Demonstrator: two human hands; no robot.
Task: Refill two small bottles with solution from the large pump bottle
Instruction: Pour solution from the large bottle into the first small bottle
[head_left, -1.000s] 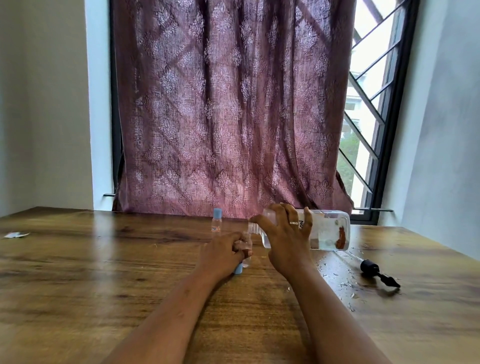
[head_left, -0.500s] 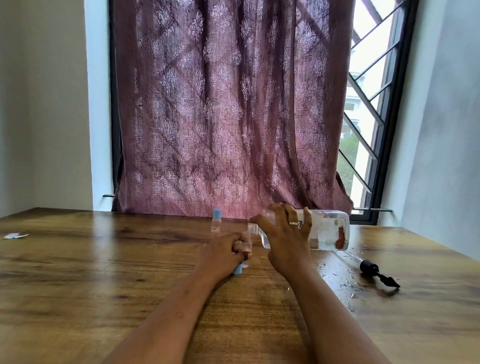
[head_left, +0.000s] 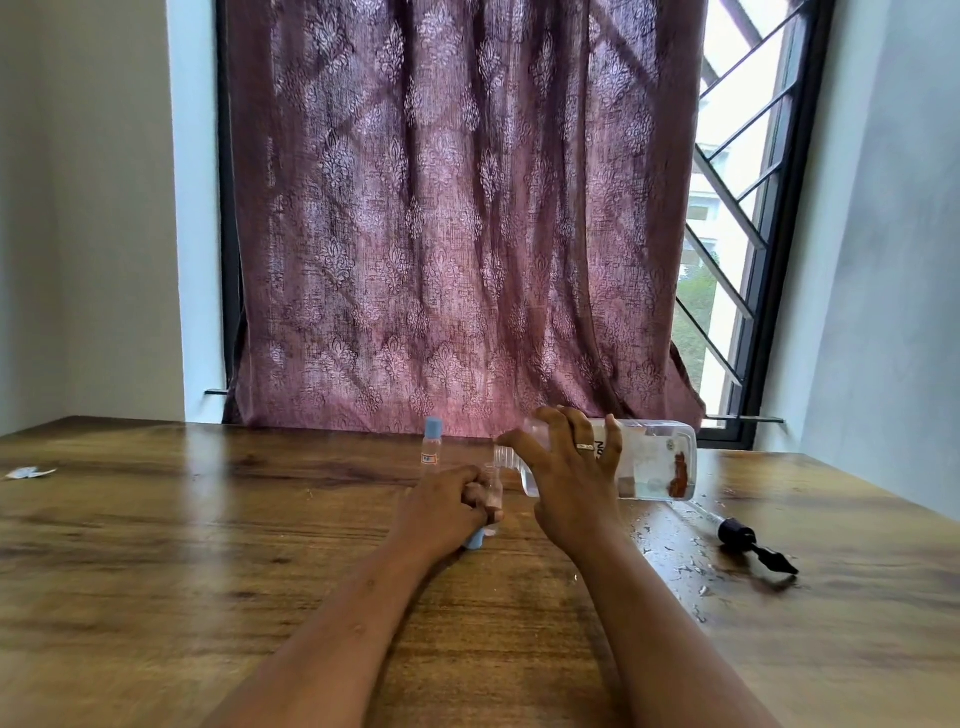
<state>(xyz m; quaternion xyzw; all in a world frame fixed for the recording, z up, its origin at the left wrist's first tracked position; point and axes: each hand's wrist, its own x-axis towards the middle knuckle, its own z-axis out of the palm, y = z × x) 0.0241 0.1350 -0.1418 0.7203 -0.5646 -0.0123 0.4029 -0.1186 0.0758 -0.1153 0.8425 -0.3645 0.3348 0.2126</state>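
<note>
My right hand (head_left: 574, 475) grips the large clear bottle (head_left: 652, 460), which lies tipped sideways with its open threaded neck pointing left. Under that neck my left hand (head_left: 447, 506) is curled round a small clear bottle (head_left: 492, 488), mostly hidden by the fingers. A light blue cap (head_left: 475, 540) peeks out below the left hand. A second small bottle (head_left: 432, 447) with a blue cap stands upright on the wooden table (head_left: 156, 545), just behind the left hand. The black pump head (head_left: 748, 540) with its tube lies on the table to the right.
Wet droplets and spill marks (head_left: 675, 551) dot the table between the large bottle and the pump head. A small white scrap (head_left: 28, 473) lies at the far left edge. A maroon curtain (head_left: 457, 208) and a barred window stand behind the table.
</note>
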